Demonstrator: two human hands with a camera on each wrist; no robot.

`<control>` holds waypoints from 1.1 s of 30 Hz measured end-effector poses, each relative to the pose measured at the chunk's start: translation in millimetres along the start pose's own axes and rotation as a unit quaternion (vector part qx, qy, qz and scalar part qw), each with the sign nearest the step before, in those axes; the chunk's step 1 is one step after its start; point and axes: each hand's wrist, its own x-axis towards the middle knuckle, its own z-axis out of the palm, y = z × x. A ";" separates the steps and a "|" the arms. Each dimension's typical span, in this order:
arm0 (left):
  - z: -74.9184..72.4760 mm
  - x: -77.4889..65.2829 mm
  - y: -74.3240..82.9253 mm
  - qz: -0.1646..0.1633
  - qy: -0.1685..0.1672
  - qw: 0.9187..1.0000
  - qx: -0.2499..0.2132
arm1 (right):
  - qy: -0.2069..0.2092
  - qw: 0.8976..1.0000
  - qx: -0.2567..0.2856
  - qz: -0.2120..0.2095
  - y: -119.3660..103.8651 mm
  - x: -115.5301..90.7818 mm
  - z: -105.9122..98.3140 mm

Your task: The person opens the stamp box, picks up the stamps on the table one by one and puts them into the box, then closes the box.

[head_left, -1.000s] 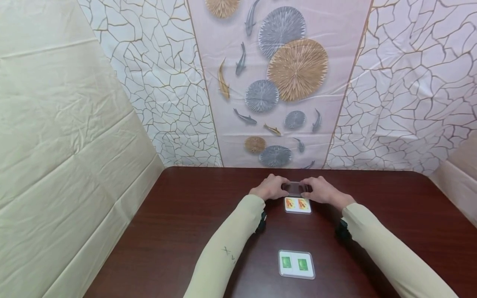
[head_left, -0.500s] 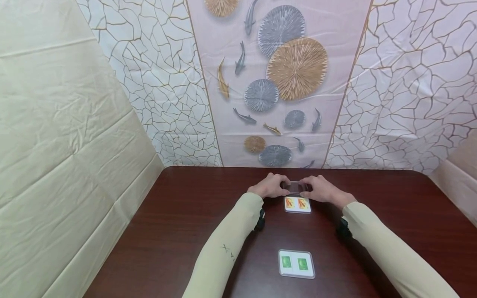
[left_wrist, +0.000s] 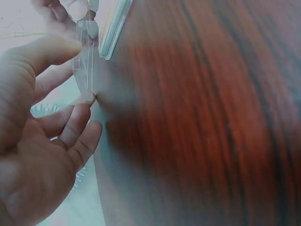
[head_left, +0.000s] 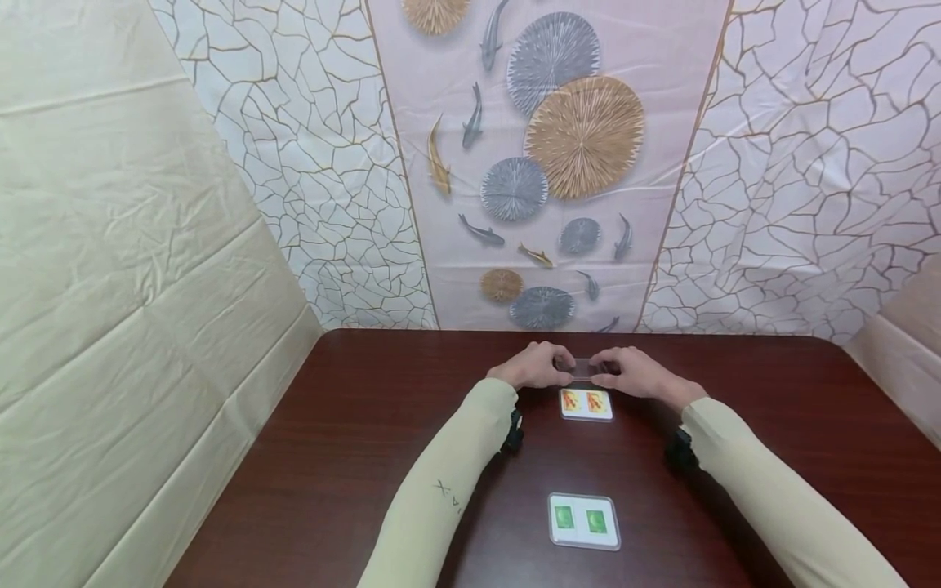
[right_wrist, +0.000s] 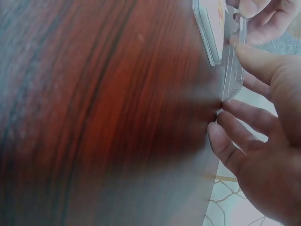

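At the far side of the table, my left hand (head_left: 532, 366) and right hand (head_left: 638, 375) hold a clear plastic lid (head_left: 583, 370) between them. The left thumb and fingers pinch one end of it, and the right thumb and fingers pinch the other. Both wrist views show the thin see-through lid (left_wrist: 83, 70) close over the table, fingertips right at its lower edge. Just on the near side of it lies a flat clear case (head_left: 586, 405) with two orange pictures on white. Nearer to me, a similar case (head_left: 584, 521) shows two green pictures.
The dark red-brown wooden table (head_left: 367, 457) has its back edge just beyond the hands. A patterned cloth (head_left: 544, 163) hangs behind it, and a cream cloth (head_left: 147, 327) hangs along the left side. Long cream sleeves (head_left: 441, 482) stretch across the table on both sides of the cases.
The clear lid has shifted slightly back from the orange-picture case, leaving a wider gap. Both hands keep their hold on it, and the two cases have stayed in place.
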 end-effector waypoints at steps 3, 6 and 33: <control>-0.2 -1.2 -0.5 0.004 0.001 1.000 -0.018 | -0.007 1.000 0.014 0.022 -0.2 -1.0 -1.3; -0.9 -3.7 -0.4 0.007 0.001 0.999 -0.033 | -0.012 0.999 0.023 0.039 -1.3 -2.4 -2.5; 2.9 -21.8 3.5 0.035 -0.033 0.999 -0.011 | 0.012 0.999 0.031 0.015 -18.1 -27.6 -3.3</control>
